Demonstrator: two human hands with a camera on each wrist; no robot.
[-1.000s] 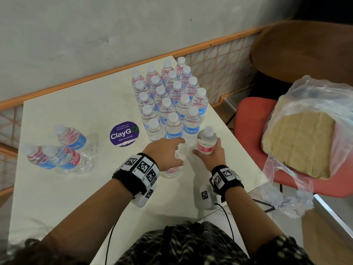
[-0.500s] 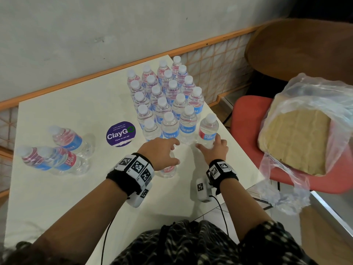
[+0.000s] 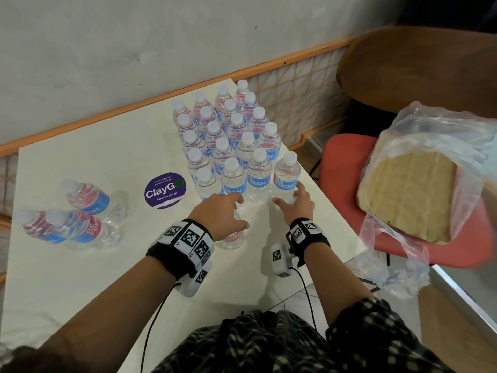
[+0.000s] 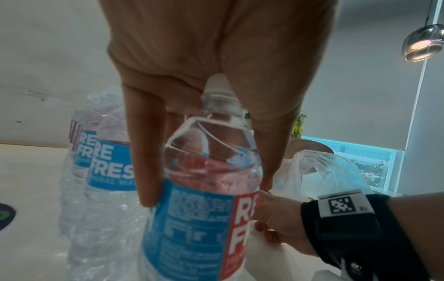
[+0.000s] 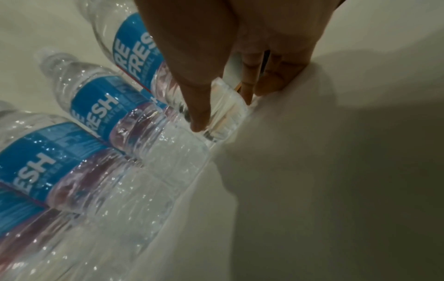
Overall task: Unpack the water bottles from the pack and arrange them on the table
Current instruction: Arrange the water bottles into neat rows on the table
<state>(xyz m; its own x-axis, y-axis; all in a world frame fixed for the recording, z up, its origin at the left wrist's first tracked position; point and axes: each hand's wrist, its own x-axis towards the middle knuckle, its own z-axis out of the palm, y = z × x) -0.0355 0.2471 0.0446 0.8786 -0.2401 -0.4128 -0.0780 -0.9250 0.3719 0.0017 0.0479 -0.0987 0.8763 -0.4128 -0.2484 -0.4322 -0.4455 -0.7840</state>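
Several upright Refresh water bottles (image 3: 231, 141) stand in a tight block at the back of the white table (image 3: 80, 278). My right hand (image 3: 291, 199) lies against the base of the rightmost front-row bottle (image 3: 286, 176), which stands on the table. In the right wrist view, that hand (image 5: 230, 108) has its thumb on the bottle (image 5: 134, 51) and straight fingers behind it. My left hand (image 3: 228, 214) grips another upright bottle (image 3: 233, 236) from above, nearer to me. The left wrist view shows its fingers (image 4: 146, 171) down both sides of this bottle (image 4: 192, 218).
Three bottles (image 3: 80, 211) lie on their sides at the table's left. A purple ClayGO sticker (image 3: 165, 190) sits mid-table. The table's right edge is just beyond my right hand. A red chair (image 3: 341, 168) holds a plastic bag with cardboard (image 3: 408, 189).
My right hand has carried its bottle forward and set it down at the right end of the front row. My left hand has stayed on its bottle.
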